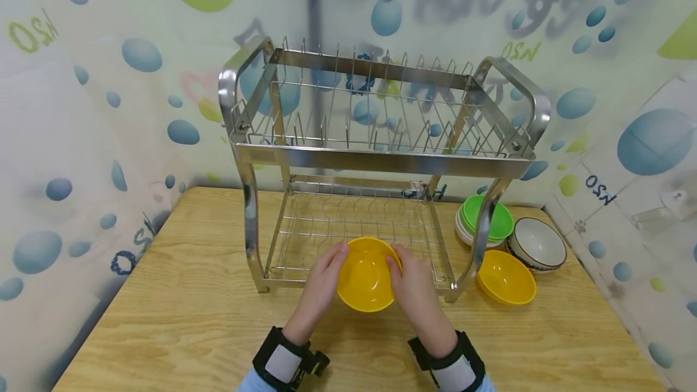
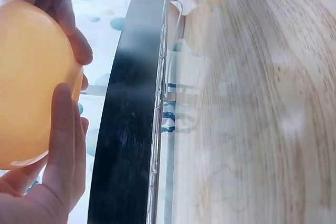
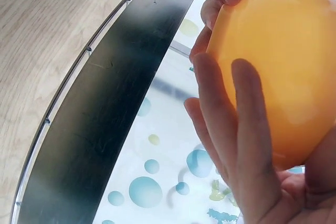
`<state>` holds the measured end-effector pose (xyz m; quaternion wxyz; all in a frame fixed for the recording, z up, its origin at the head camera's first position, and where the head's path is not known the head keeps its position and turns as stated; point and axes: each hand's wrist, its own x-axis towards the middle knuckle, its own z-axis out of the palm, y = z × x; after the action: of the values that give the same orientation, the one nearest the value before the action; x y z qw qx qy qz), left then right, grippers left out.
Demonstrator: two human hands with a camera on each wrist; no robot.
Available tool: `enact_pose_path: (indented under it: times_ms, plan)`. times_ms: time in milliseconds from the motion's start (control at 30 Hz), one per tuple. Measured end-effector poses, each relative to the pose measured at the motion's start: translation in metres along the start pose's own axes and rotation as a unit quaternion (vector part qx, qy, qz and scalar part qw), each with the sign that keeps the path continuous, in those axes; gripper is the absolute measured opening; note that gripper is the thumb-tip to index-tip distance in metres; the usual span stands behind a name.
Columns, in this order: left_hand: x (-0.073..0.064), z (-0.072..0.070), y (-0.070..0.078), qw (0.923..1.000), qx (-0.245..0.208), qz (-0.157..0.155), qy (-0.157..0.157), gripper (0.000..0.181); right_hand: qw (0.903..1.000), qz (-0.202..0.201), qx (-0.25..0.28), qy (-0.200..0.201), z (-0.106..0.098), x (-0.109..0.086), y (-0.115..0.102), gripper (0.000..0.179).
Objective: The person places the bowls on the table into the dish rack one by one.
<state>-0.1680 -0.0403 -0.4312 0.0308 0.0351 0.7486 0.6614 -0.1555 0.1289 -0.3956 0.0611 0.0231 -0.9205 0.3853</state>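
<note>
Both hands hold a yellow bowl in front of the lower tier of a metal dish rack. My left hand grips the bowl's left rim, thumb on the inner side. On the opposite rim, my right hand has its thumb inside too. In the left wrist view the underside of the bowl shows, with fingers laid against it. The right wrist view likewise has fingers supporting the outside of the bowl.
Right of the rack, a second yellow bowl stands on the wooden table. Behind it are green bowls stacked on white ones and a white bowl with a dark rim. A patterned curtain hangs behind.
</note>
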Motion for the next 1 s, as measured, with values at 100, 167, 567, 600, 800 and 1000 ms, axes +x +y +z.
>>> enact_pose_path:
  times_ms: [100, 167, 567, 600, 800, 1000]
  plan:
    - [0.0, 0.0, -0.001, 1.0, 0.005, 0.0, 0.008, 0.059, 0.9998, 0.019, 0.01, 0.0, -0.001, 0.0, 0.003, 0.029]
    - [0.0, 0.0, -0.001, 1.0, 0.004, 0.0, 0.008, 0.058, 0.9993, 0.033, 0.014, 0.009, -0.002, -0.001, 0.005, 0.035]
    - [0.002, -0.006, -0.002, 0.9992, -0.006, 0.001, 0.04, 0.057, 0.9914, 0.022, -0.019, 0.128, -0.024, -0.007, 0.028, 0.043]
    - [0.003, -0.007, -0.002, 0.9991, -0.009, 0.004, 0.041, 0.056, 0.9905, 0.022, -0.023, 0.134, -0.026, -0.008, 0.031, 0.042]
    - [0.003, -0.012, -0.004, 0.9986, -0.036, 0.002, 0.039, 0.057, 0.9857, 0.034, -0.057, 0.155, -0.031, -0.013, 0.045, 0.036]
    - [-0.003, -0.014, 0.011, 0.9982, -0.031, -0.005, 0.051, 0.05, 0.9816, 0.05, -0.065, 0.172, -0.037, -0.021, 0.06, 0.037]
